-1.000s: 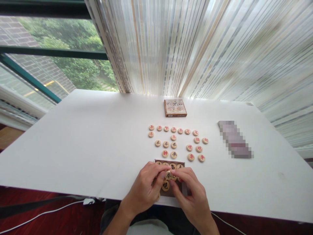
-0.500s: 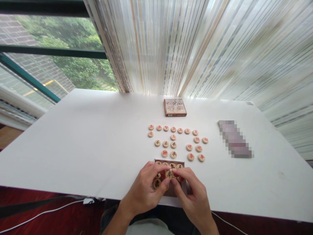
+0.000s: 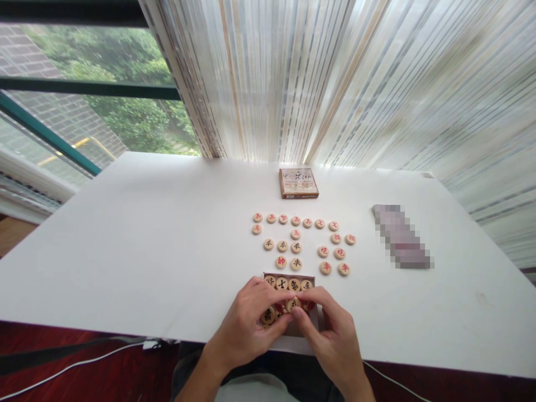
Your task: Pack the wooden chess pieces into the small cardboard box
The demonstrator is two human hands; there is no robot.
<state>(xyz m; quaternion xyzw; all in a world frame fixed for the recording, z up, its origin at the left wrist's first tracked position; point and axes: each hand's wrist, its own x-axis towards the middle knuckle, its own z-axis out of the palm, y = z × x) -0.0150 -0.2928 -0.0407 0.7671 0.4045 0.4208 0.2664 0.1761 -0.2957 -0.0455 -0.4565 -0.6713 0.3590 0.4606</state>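
Observation:
A round wooden Chinese chess piece (image 3: 293, 305) with a black character is pinched between the fingertips of both hands. My left hand (image 3: 251, 312) has thumb and forefinger at its left side. My right hand (image 3: 329, 324) closes thumb and forefinger on its right side. Directly below lies an open box (image 3: 299, 330), partly hidden by the hands. Black-character pieces such as this one (image 3: 282, 284) line its far side, and another piece (image 3: 268, 315) shows near the left fingers.
Several red and black pieces stand in loose rows beyond the box, among them a red one (image 3: 281, 262). The box lid (image 3: 298, 183) lies farther back on the white table (image 3: 146, 240). At the right is a flat, pixelated pinkish object (image 3: 402, 237). A curtain (image 3: 259, 84) hangs behind.
The held piece has shifted slightly right and lower, and less of its face shows between the fingers. More of the pieces along the box's far side is visible.

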